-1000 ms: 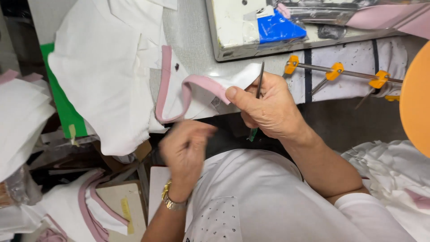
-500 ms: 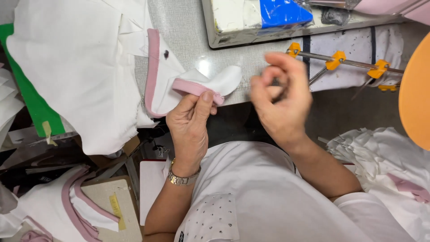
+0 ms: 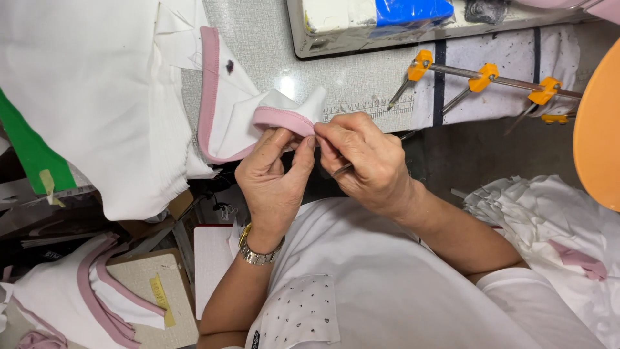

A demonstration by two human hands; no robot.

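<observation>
A white garment piece (image 3: 97,97) with pink trim (image 3: 210,84) lies over the speckled table edge. My left hand (image 3: 274,178), with a metal wristwatch, pinches the pink-edged fold (image 3: 284,119) of the fabric. My right hand (image 3: 368,158) meets it at the same fold, fingertips on the trim, and holds a thin metal tool (image 3: 342,169) whose dark end sticks out past the knuckles. Which kind of tool it is I cannot tell.
A sewing machine base (image 3: 336,29) with a blue patch stands at the top. A rod with orange clips (image 3: 484,74) lies to the right. More white and pink pieces sit at the lower left (image 3: 97,291) and right (image 3: 555,239). An orange round shape (image 3: 600,129) is at the right edge.
My left hand rose from my lap to the pink fold and took hold of it. My right hand moved left with the tool and joined it at the trim.
</observation>
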